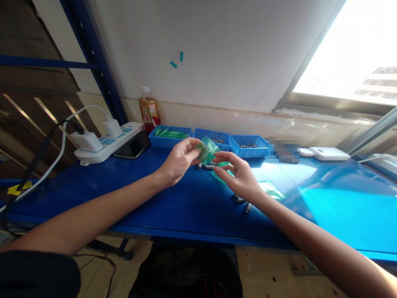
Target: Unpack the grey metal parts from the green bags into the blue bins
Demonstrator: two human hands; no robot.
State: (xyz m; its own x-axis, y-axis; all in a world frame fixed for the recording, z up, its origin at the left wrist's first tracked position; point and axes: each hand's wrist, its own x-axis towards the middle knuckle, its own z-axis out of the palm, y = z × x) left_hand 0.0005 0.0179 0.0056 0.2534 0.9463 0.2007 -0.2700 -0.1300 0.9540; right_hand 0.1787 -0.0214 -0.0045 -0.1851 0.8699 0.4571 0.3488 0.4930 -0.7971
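My left hand [180,159] is raised above the blue table [173,198] and pinches a small green translucent bag [207,150] by its left edge. From the other side, my right hand [240,176] reaches in, its thumb and forefinger closed on the bag's lower right corner. Under the bag lie small dark metal parts [207,166] on the table. Another green bag [272,189] lies flat to the right of my right wrist. More small dark parts [243,203] sit beneath that wrist.
Three blue trays line the wall: left one [169,137] with green bags, middle [217,140], right [248,145] with dark parts. A bottle [149,109], a power strip [105,142] with chargers, a black phone [132,147] and white devices [328,153] stand around.
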